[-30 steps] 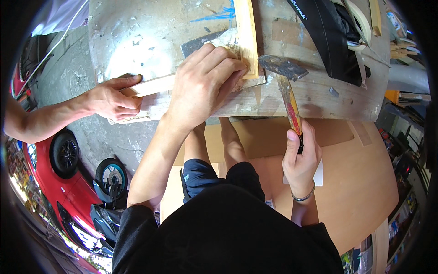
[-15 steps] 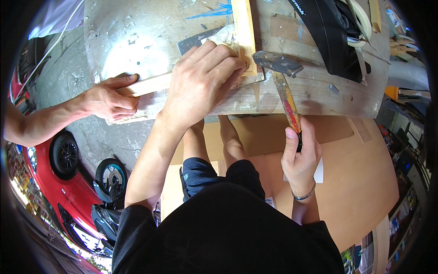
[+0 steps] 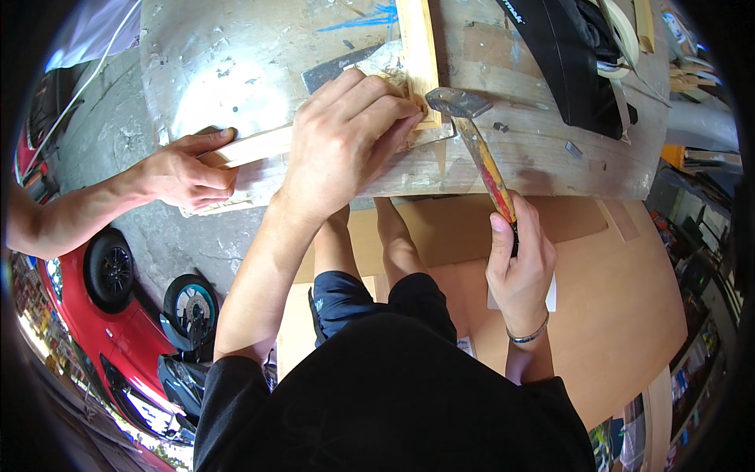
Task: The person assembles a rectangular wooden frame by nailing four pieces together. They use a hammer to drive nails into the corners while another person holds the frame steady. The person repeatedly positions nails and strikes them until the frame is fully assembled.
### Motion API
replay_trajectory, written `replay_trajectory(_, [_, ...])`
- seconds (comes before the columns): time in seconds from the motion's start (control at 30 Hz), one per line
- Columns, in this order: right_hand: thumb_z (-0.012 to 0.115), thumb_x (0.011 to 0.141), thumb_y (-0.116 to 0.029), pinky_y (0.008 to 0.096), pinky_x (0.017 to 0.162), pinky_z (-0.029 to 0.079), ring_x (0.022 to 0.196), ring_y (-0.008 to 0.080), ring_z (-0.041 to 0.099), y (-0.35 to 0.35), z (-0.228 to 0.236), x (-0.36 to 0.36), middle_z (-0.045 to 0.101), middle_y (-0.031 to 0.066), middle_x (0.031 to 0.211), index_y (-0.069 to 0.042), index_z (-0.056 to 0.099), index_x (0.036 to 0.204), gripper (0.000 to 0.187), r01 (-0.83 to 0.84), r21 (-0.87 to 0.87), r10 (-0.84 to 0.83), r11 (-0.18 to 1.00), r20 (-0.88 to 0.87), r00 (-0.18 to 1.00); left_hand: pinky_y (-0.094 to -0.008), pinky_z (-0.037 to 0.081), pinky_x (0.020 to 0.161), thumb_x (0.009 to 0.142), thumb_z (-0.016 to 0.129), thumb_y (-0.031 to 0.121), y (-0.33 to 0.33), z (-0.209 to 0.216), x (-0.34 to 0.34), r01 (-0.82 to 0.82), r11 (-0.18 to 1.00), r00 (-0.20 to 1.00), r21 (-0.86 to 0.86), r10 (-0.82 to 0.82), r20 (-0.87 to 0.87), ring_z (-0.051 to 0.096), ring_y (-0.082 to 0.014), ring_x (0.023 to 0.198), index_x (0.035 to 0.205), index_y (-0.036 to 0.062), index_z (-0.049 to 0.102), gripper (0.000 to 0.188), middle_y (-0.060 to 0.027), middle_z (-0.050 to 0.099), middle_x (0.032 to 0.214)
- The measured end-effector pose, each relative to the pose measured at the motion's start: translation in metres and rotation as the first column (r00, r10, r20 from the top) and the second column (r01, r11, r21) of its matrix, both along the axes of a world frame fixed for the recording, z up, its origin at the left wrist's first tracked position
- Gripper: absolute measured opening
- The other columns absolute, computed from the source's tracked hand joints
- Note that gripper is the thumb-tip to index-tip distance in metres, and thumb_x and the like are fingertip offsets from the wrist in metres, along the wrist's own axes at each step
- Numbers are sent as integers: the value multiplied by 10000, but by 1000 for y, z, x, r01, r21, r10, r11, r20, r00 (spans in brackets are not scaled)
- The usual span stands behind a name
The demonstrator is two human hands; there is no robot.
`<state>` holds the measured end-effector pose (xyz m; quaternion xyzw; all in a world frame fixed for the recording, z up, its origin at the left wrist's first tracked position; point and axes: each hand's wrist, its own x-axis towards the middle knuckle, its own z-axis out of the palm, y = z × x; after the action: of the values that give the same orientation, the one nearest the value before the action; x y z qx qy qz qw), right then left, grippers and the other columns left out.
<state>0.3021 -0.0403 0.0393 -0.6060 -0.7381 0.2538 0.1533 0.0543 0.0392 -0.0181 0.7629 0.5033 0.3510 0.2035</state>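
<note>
My right hand [image 3: 523, 271] is closed round the lower end of a hammer [image 3: 486, 161], whose handle has worn yellow and red paint. Its dark metal head hangs just right of the corner where an upright wooden strip [image 3: 419, 59] meets a sideways one. At that corner the fingertips of my left hand [image 3: 338, 134] are pinched together; whatever is between them is too small to make out. Another person's hand [image 3: 193, 167] grips the left end of the sideways wooden strip [image 3: 263, 147], part of which is hidden behind my left hand.
The worn wooden table [image 3: 535, 169] carries a black bag [image 3: 562, 71], a roll of tape [image 3: 627, 39] and a flat dark piece [image 3: 326, 72]. Below is a brown sheet [image 3: 613, 315]. A red car [image 3: 118, 338] and a motorcycle wheel [image 3: 191, 303] stand at the left.
The hammer's head has swung left, closer to the strip's corner and my left fingertips. My left hand and the other person's hand have hardly moved.
</note>
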Motion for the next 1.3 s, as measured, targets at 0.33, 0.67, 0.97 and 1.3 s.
replay_trajectory(0.33, [661,1018,-124,417,776,608,955,390,739,1,5,1,723,223,1105,63,616,1239,293,-11,-5,12,1000,10,1000,-352,531,695,777,838,26,2,2,-2,20,999,1000,-27,-21,-9,652,-243,809,908,36,741,164,-63,714,896])
replay_trajectory(0.67, [643,1028,-121,408,814,606,986,388,740,3,9,2,720,227,1146,68,610,1264,304,1,24,1,1000,-57,998,-344,536,712,784,840,30,2,-1,-2,10,998,999,-55,-8,36,651,-237,813,926,31,762,162,-67,717,897])
replay_trajectory(0.97, [648,1023,-100,413,813,608,983,388,741,1,3,3,719,232,1148,77,596,1240,285,27,11,-26,1000,-73,997,-333,521,699,774,840,10,-1,-2,1,-4,1000,999,-14,5,39,644,-224,800,936,38,764,182,-59,726,921])
replay_trajectory(1.3, [644,1021,-98,421,812,614,985,396,741,0,2,6,721,229,1151,82,601,1251,295,39,7,-38,999,-86,996,-346,535,686,756,839,48,3,-4,2,7,999,999,53,-9,42,647,-240,774,892,50,737,170,-52,698,874])
